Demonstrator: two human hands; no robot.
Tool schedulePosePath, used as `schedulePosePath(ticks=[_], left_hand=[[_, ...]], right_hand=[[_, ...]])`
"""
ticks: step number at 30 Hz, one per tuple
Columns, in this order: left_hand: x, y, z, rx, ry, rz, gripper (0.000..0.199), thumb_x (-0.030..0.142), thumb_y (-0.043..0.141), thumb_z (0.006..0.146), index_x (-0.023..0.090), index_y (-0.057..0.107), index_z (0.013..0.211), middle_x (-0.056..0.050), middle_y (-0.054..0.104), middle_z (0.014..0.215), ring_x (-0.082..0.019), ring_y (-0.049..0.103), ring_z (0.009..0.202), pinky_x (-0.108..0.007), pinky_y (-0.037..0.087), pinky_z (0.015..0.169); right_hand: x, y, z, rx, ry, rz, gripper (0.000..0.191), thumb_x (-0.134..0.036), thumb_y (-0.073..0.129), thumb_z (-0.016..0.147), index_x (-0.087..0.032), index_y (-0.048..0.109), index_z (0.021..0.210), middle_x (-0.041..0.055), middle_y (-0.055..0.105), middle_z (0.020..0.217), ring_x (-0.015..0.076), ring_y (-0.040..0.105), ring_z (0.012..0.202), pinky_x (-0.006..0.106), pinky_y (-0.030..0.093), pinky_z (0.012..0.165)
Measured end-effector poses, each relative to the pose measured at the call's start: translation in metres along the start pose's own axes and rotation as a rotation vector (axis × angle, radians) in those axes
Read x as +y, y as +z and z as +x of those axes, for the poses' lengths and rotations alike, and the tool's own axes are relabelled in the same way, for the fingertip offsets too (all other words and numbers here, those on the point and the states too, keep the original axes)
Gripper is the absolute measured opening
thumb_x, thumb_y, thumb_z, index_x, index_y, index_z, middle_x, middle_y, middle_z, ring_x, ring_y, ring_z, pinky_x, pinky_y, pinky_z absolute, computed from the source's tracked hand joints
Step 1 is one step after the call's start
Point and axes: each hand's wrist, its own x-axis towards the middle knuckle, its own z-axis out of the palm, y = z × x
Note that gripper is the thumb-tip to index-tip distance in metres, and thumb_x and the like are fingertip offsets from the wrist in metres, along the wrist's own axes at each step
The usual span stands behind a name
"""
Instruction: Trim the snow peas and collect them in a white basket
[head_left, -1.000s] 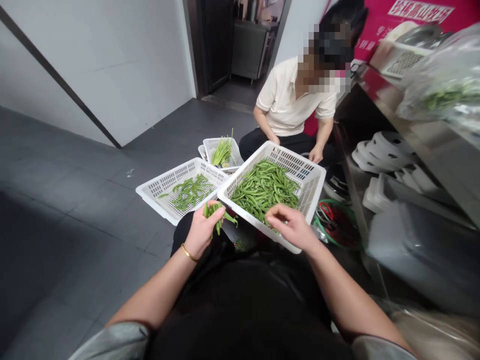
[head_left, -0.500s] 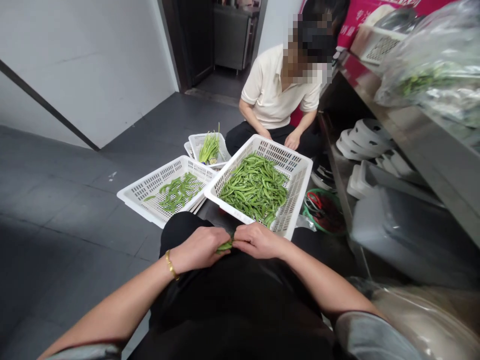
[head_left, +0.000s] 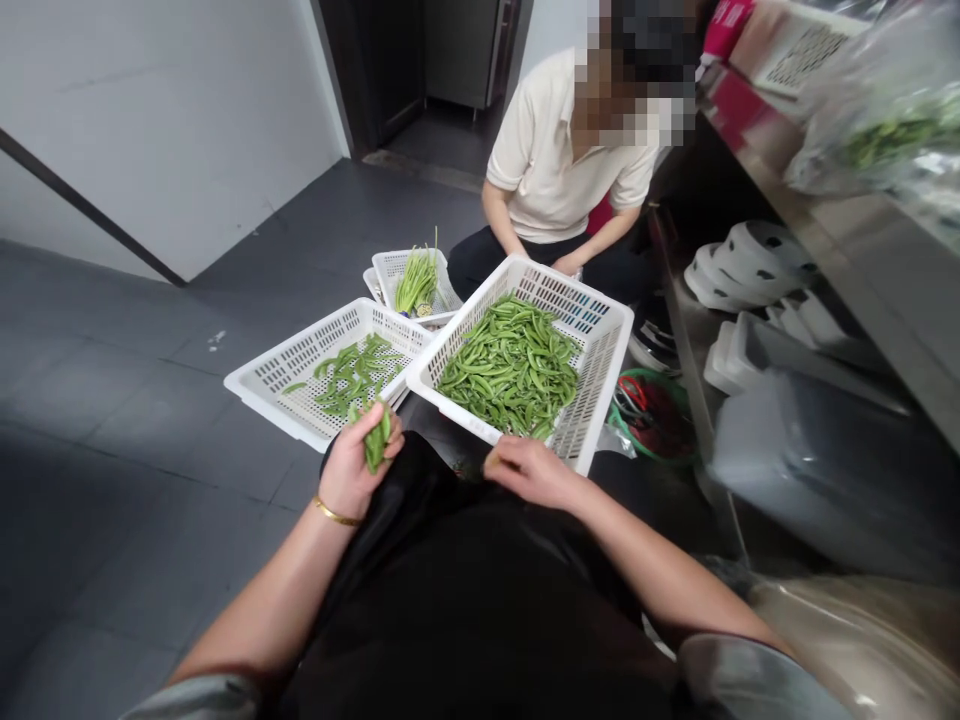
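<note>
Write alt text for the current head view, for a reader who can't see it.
A left hand holds a few green pods, while the right hand, fingers bent, is near a white basket of heaped pods. Beyond the left hand is a second basket with fewer pods; another person is opposite.

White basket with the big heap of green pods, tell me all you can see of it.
The white basket looks like plastic, with rounded corners, a plain rim and rows of slots in its walls. It sits open side up, turned cornerwise, with green pods heaped over most of its floor. Its left corner overlaps the second basket in view; the person opposite sits beyond its far side. The right hand is at its near edge; whether they touch is unclear. What supports it is hidden.
</note>
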Motion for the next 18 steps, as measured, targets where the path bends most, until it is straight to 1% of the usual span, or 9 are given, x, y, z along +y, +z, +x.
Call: schedulePosePath(ticks=[2,3,6,7,9,11,13,15,18], left_hand=[[0.008,-0.008,0.003,-0.003,0.0,-0.027,0.021,0.025,0.071,0.066,0.013,0.055,0.067,0.001,0.051,0.058,-0.007,0.046,0.05,-0.013,0.032,0.036],[0.008,-0.011,0.004,-0.016,-0.02,-0.032,0.019,0.024,0.071,0.065,0.013,0.056,0.069,-0.001,0.055,0.06,-0.008,0.049,0.051,-0.014,0.034,0.036],[0.0,-0.014,0.003,-0.097,-0.103,-0.022,0.019,0.022,0.071,0.063,0.014,0.059,0.076,-0.002,0.062,0.063,-0.008,0.05,0.046,-0.014,0.033,0.033],[-0.003,-0.013,0.002,-0.135,-0.129,-0.006,0.021,0.021,0.07,0.063,0.015,0.06,0.08,-0.003,0.063,0.064,-0.008,0.049,0.043,-0.014,0.032,0.032],[-0.01,-0.012,0.0,-0.214,-0.189,0.05,0.025,0.021,0.07,0.064,0.015,0.06,0.086,-0.004,0.066,0.065,-0.009,0.05,0.042,-0.015,0.031,0.031],[-0.015,-0.01,-0.003,-0.272,-0.254,0.114,0.026,0.021,0.071,0.065,0.014,0.06,0.087,-0.006,0.066,0.066,-0.012,0.055,0.045,-0.015,0.032,0.031],[-0.016,-0.009,-0.007,-0.29,-0.305,0.164,0.025,0.02,0.071,0.065,0.014,0.058,0.086,-0.005,0.065,0.064,-0.014,0.058,0.048,-0.015,0.033,0.032],[-0.011,-0.011,-0.006,-0.257,-0.313,0.214,0.025,0.021,0.072,0.066,0.015,0.057,0.085,-0.003,0.063,0.062,-0.013,0.057,0.048,-0.015,0.033,0.033],[0.014,-0.023,0.013,-0.112,-0.193,0.346,0.029,0.024,0.074,0.064,0.015,0.054,0.084,-0.002,0.062,0.063,-0.012,0.056,0.049,-0.016,0.035,0.035]], right_hand=[[0.009,-0.01,0.01,-0.156,0.051,-0.049,0.033,-0.037,0.068,0.079,-0.02,0.063,0.107,0.003,0.066,0.087,0.0146,0.061,0.071,0.024,0.044,0.064],[0.017,-0.015,0.019,-0.149,0.096,-0.095,0.038,-0.038,0.068,0.079,-0.021,0.061,0.113,0.0033,0.067,0.09,0.0156,0.062,0.074,0.024,0.045,0.066],[0.05,-0.027,0.057,0.056,0.316,-0.33,0.029,-0.033,0.05,0.093,-0.02,0.058,0.117,0.0091,0.066,0.103,0.0192,0.064,0.086,0.028,0.046,0.074],[0.063,-0.029,0.07,0.089,0.397,-0.427,0.03,-0.032,0.048,0.094,-0.018,0.057,0.119,0.0127,0.064,0.11,0.0209,0.064,0.089,0.03,0.046,0.075],[0.086,-0.031,0.092,0.048,0.509,-0.552,0.033,-0.03,0.051,0.092,-0.015,0.056,0.12,0.0171,0.061,0.116,0.0234,0.064,0.093,0.031,0.046,0.075],[0.102,-0.03,0.102,-0.016,0.53,-0.572,0.028,-0.027,0.054,0.09,-0.014,0.06,0.114,0.0164,0.063,0.112,0.0231,0.064,0.094,0.029,0.046,0.076],[0.108,-0.029,0.097,-0.027,0.5,-0.547,0.021,-0.025,0.054,0.09,-0.015,0.065,0.104,0.0134,0.067,0.105,0.0216,0.064,0.095,0.027,0.045,0.078],[0.107,-0.031,0.079,-0.021,0.472,-0.524,0.02,-0.027,0.053,0.091,-0.016,0.067,0.1,0.0109,0.069,0.101,0.0207,0.064,0.095,0.026,0.045,0.079],[0.098,-0.039,0.039,0.091,0.422,-0.478,0.021,-0.029,0.051,0.092,-0.018,0.068,0.1,0.0081,0.07,0.1,0.0211,0.065,0.093,0.028,0.046,0.08]])
